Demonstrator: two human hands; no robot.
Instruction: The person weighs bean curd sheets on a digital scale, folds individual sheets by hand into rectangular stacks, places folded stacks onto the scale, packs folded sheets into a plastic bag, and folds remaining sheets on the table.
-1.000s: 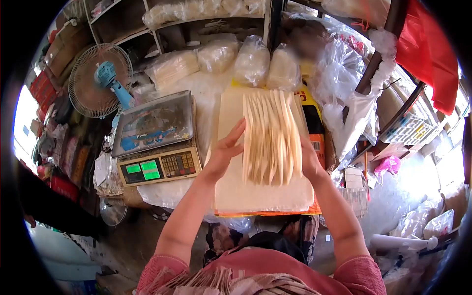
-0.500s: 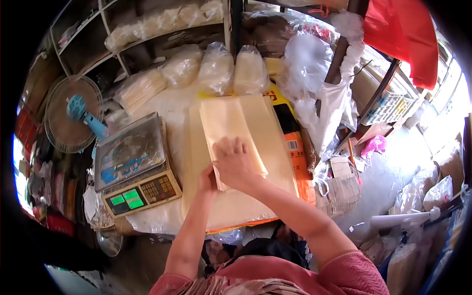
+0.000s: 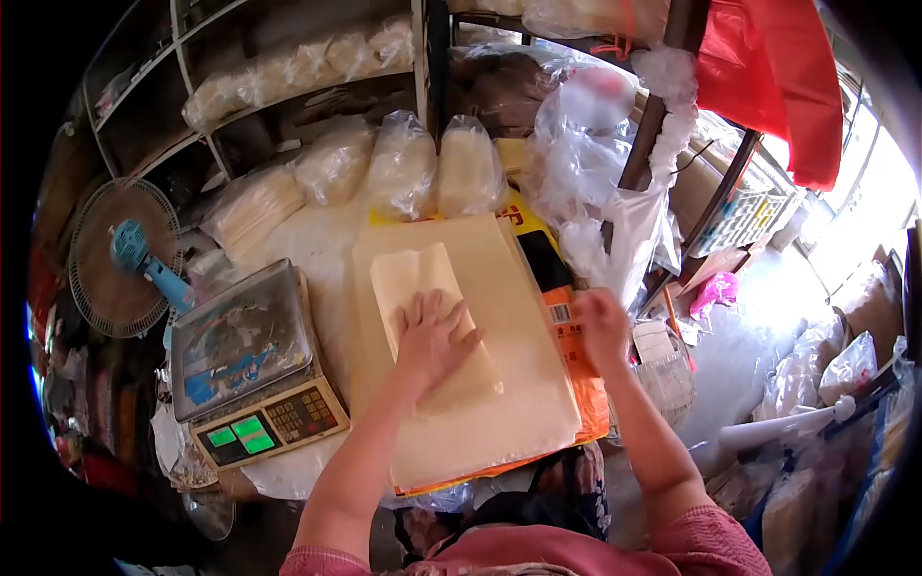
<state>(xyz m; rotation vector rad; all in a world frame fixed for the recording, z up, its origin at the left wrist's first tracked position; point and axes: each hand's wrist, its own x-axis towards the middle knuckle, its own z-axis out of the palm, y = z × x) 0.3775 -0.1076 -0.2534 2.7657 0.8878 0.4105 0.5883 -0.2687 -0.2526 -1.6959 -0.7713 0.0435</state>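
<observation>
My left hand [image 3: 432, 346] lies flat with spread fingers on a folded, cream-coloured sheet bundle [image 3: 408, 274]. Under that bundle is a flat stack of larger cream sheets [image 3: 523, 374], which looks like paper or thin film. My right hand [image 3: 602, 331] is off the stack, over its right side near an orange and yellow printed bag [image 3: 576, 357]. Its fingers look curled in and are somewhat blurred; anything inside them is hidden.
A digital scale [image 3: 259, 370] with lit green displays stands left of the stack. Beyond it is a fan [image 3: 125, 254]. Plastic-wrapped packs [image 3: 401, 168] line the table's back. To the right hang clear plastic bags [image 3: 586, 144], and a bundle of slips [image 3: 665, 384] sits lower down.
My right hand has left the folded bundle and moved right, past the stack's edge. My left hand has come from the bundle's near-left edge to lie flat on top. The view has shifted slightly.
</observation>
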